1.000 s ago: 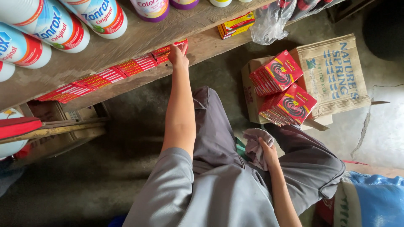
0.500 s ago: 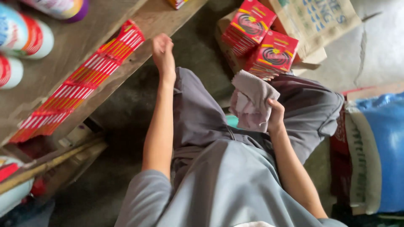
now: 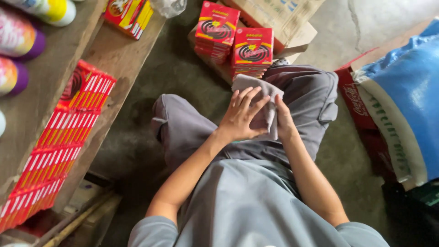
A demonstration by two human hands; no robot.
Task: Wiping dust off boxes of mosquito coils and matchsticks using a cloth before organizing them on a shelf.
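I sit over my lap in grey trousers and a grey shirt. A grey cloth (image 3: 256, 89) lies on my right knee. My left hand (image 3: 241, 115) presses flat on the cloth with its fingers spread. My right hand (image 3: 284, 120) grips the cloth's right edge from the side, partly hidden under the fabric. Just beyond the cloth stand two stacks of red boxes (image 3: 234, 39) on the floor.
A wooden shelf (image 3: 119, 59) runs along the left with a row of red flat boxes (image 3: 59, 146) on its edge and several cans (image 3: 20, 41) above. Cardboard cartons (image 3: 283, 18) lie behind the stacks. A blue sack (image 3: 407, 100) and red crate (image 3: 366, 114) sit at right.
My left hand left the shelf edge and came down onto the cloth on my knee. The view swung down and right toward my lap.
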